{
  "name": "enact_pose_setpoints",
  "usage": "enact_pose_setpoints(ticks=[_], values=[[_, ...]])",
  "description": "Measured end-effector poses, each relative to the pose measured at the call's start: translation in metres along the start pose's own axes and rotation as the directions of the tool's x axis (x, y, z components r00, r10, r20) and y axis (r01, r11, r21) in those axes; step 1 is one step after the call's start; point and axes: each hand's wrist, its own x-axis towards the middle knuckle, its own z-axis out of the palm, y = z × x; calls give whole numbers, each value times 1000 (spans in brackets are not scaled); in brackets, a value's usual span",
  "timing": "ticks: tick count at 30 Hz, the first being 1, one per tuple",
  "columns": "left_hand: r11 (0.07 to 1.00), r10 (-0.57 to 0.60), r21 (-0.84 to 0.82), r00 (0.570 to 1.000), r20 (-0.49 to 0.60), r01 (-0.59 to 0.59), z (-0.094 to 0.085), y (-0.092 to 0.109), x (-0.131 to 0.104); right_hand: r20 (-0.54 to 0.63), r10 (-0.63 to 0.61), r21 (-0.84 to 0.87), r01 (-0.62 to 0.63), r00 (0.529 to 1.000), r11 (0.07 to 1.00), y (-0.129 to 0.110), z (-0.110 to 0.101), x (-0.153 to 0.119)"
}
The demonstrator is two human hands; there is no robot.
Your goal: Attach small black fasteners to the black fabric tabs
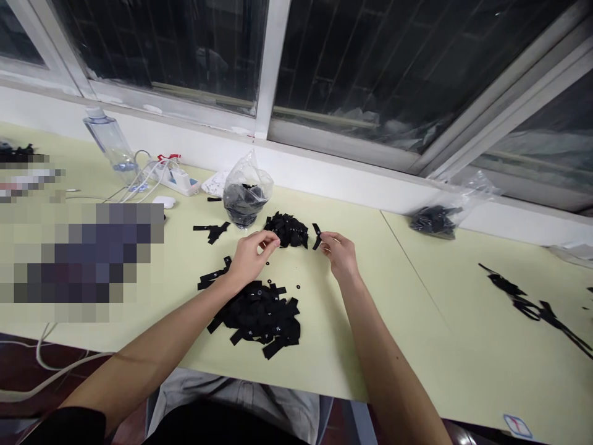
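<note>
My right hand [341, 253] pinches a short black fabric strip [317, 236] by its fingertips, just above the table. To its left, my left hand [252, 254] is closed in a pinch at the near edge of a small heap of black strips [288, 230]; whatever sits between its fingertips is too small to make out. Below my left wrist spreads a larger pile of black fabric strips [262, 315], some with small white marks. Several tiny black rings, one of them a ring [298, 287] apart on the right, lie between the two piles.
A clear plastic bag [248, 191] of black pieces stands behind the small heap. Farther left are a power strip [178, 176] with cables and a clear bottle [109, 139]. Another bag [435, 221] and black straps [528, 300] lie to the right. Windows border the back.
</note>
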Motion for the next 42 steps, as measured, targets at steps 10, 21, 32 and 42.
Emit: enact_pose_setpoints(ticks=[10,21,32,42], values=[[946,249,193,965,79,-260,-5,-2,-1,40,-164,-587,156,986,794,-23,-4,21],[916,189,335,974,122,-220,-6,1,0,779,-74,-380,563,623,734,-28,-29,-109],[909,224,316,958,179,-271,-5,-7,0,829,-148,-357,713,540,603,-15,-21,-135],[944,167,247,963,213,-218,-6,10,-2,747,-310,-270,695,588,667,-48,-26,-114]])
